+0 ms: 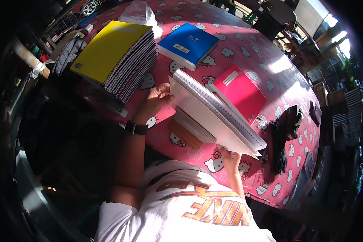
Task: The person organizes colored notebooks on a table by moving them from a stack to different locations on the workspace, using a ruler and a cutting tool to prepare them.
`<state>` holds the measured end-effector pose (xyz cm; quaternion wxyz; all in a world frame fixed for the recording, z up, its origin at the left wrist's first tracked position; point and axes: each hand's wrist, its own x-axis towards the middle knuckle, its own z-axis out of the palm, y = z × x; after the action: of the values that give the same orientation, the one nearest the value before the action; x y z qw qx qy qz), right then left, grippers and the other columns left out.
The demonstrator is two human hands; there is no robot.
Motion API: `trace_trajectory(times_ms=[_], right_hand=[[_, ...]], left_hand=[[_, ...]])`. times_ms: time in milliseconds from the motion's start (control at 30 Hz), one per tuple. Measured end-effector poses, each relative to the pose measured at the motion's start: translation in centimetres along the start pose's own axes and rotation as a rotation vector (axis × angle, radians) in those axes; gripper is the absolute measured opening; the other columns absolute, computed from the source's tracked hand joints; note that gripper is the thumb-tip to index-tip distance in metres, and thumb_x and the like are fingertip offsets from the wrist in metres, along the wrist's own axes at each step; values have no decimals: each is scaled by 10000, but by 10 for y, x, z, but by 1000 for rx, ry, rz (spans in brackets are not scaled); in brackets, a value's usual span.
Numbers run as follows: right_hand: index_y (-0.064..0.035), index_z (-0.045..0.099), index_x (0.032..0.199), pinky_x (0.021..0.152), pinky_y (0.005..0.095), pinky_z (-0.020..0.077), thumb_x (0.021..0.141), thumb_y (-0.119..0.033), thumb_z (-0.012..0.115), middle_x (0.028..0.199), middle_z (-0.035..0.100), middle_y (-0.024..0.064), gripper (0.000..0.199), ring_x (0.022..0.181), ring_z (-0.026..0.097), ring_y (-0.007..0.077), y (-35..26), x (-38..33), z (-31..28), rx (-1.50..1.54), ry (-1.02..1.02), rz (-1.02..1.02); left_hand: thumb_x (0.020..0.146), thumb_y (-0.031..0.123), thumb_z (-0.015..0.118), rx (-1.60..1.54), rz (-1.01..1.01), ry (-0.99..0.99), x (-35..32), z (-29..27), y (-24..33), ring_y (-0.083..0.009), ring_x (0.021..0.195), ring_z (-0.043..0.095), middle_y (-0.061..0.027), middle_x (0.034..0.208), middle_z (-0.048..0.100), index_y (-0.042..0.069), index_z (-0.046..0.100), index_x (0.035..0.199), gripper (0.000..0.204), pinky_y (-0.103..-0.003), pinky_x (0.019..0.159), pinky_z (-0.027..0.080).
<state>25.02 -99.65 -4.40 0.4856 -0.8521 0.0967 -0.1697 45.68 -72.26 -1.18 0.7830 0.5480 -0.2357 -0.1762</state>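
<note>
A thick stack of white punched paper (218, 115) is tilted up over the table, with a row of small holes along its long upper edge. At its upper left end my left hand (160, 99) is closed on the corner, thumb and fingers pinching it. My right hand (230, 156) grips the lower edge near the right end, its fingers partly hidden by the sheets. Under the stack lies a brown wooden block (185, 132) with a pale top. Just beyond the stack is a pink notebook (241, 93), partly covered by the paper.
Far left stands a tall pile of spiral notebooks with a yellow cover (113, 52). Blue notebooks (188, 44) lie at the back middle, near a clear plastic bag (139, 14). To the right are black binding coils (277, 147) and a black object (292, 122), on a pink patterned tablecloth (230, 32).
</note>
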Motion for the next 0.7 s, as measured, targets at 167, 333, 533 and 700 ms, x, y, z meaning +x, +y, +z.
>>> trace_trajectory(times_ms=[167,333,533,700], right_hand=[[-13,652,858,604,273,440,751,-46,648,721,640,66,112,646,575,141,19,1,24,-114,-65,7],[-17,646,925,690,268,476,735,-17,643,853,653,97,190,794,621,161,-9,9,7,-141,-309,-12],[-8,615,974,726,272,453,755,-29,680,884,634,48,230,822,562,128,9,13,14,191,-248,134],[-15,614,1022,780,266,462,779,-36,669,961,637,53,250,878,577,132,7,24,13,209,-298,176]], left_hand=[[805,84,621,569,97,442,-24,2,-19,-177,922,582,-84,999,612,25,584,1004,211,-301,833,447],[786,151,658,1526,564,1048,-38,2,94,-259,1083,497,-77,1117,568,70,603,1060,291,-394,908,395],[795,197,660,1563,508,1010,-52,-74,83,-299,1035,533,-106,1060,613,48,647,995,250,-386,896,417],[819,193,634,1621,494,1002,-53,-68,80,-302,1082,520,-121,1076,615,46,649,1011,243,-378,924,407]])
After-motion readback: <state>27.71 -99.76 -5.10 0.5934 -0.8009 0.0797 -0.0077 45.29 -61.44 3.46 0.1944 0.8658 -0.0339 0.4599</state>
